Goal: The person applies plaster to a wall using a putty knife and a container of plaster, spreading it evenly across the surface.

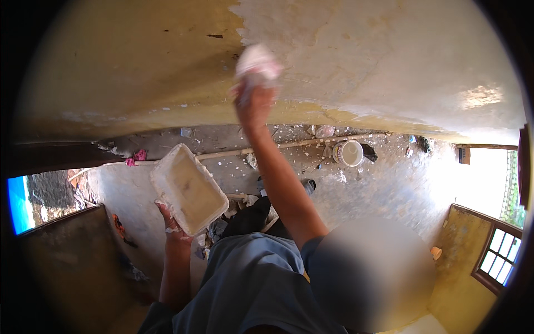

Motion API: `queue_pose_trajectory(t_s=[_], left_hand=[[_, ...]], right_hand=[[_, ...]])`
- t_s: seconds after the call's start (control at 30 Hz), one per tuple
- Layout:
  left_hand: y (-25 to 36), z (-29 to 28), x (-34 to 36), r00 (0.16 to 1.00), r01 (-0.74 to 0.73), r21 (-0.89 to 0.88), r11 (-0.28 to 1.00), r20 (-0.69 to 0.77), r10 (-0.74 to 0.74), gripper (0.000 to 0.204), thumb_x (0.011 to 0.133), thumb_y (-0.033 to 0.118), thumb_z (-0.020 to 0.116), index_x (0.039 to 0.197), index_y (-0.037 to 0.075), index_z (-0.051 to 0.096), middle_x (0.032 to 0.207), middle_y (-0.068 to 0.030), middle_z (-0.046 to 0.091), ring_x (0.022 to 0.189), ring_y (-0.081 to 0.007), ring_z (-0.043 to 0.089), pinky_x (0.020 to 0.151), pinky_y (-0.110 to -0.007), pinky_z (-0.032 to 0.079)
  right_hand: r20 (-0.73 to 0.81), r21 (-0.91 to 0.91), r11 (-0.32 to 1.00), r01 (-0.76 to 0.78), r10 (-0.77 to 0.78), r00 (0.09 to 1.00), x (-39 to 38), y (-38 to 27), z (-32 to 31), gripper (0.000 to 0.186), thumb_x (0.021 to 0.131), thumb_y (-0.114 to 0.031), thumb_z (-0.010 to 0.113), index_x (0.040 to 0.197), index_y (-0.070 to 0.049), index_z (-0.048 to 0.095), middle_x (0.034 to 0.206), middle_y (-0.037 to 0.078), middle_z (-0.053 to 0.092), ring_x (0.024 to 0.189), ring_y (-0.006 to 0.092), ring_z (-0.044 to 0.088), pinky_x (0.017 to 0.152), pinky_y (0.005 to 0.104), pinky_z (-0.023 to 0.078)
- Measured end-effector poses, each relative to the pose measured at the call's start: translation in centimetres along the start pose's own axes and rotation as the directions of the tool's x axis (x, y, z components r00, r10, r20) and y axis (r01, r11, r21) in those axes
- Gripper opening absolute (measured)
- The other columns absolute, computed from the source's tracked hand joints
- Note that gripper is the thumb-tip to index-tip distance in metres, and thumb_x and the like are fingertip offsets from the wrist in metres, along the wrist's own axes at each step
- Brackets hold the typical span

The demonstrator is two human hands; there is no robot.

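My right hand is raised against the wall, its fingers closed round a whitish-pink wad. Motion smears the wad, and whether it is cloth or sponge does not show. Right of it the wall carries a pale, whitish coat; to the left the yellow surface shows, with a ragged border between. Low on the left, my left hand, smeared with white, grips a rectangular tub by its near left side. The tub tilts and holds a thin layer of cloudy, beige matter; its rim is crusted white.
Below the wall, a long pole lies across the grey floor, amid white flakes and litter. A white bucket stands beyond my right arm. Pink cloth lies by the pole's left end. A barred window is at right.
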State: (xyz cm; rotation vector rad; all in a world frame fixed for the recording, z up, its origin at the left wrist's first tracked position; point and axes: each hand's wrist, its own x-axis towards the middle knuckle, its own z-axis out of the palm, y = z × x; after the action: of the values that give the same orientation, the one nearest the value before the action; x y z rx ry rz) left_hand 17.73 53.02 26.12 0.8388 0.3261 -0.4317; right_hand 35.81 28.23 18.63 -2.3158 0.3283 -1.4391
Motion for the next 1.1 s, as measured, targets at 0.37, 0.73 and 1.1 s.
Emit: queue_pose_trajectory(t_s=[0.37, 0.73, 1.1], left_hand=[[0.0, -0.6, 0.0, 0.997, 0.005, -0.009, 1.0, -0.078, -0.006, 0.085, 0.076, 0.065, 0.045, 0.137, 0.013, 0.019, 0.136, -0.009, 0.033, 0.122, -0.0285, 0.036, 0.099, -0.047, 0.033], [0.5, -1.9, -0.6, 0.994, 0.035, 0.03, 0.999, -0.109, -0.031, 0.09, 0.072, 0.064, 0.052, 0.137, 0.012, 0.019, 0.135, -0.0098, 0.034, 0.121, -0.0293, 0.038, 0.098, -0.048, 0.035], [0.7, 0.1, 1.1, 0.993, 0.111, 0.01, 0.994, 0.044, -0.111, 0.095, 0.067, 0.068, 0.053, 0.137, 0.013, 0.019, 0.135, -0.01, 0.033, 0.122, -0.0296, 0.036, 0.099, -0.05, 0.034]], right_hand=[[-0.209, -0.26, 0.84, 0.477, -0.531, 0.821, 16.4, 3.5, -12.7, 0.03, 0.074, -0.018, 0.069, 0.102, -0.01, 0.064, 0.089, 0.003, 0.059, 0.086, 0.0145, 0.053, 0.07, 0.0299, 0.041], [0.713, -0.172, 0.84, 0.515, -0.254, 0.653, -15.2, 20.7, -3.9, 0.056, 0.072, -0.047, 0.06, 0.122, -0.024, 0.047, 0.119, 0.005, 0.049, 0.099, 0.0269, 0.05, 0.081, 0.042, 0.041], [0.007, -0.278, 0.83, 0.484, -0.502, 0.865, 4.6, 3.9, -2.8, 0.047, 0.069, -0.032, 0.067, 0.115, -0.03, 0.056, 0.125, 0.004, 0.039, 0.103, 0.0192, 0.041, 0.082, 0.0377, 0.035]])
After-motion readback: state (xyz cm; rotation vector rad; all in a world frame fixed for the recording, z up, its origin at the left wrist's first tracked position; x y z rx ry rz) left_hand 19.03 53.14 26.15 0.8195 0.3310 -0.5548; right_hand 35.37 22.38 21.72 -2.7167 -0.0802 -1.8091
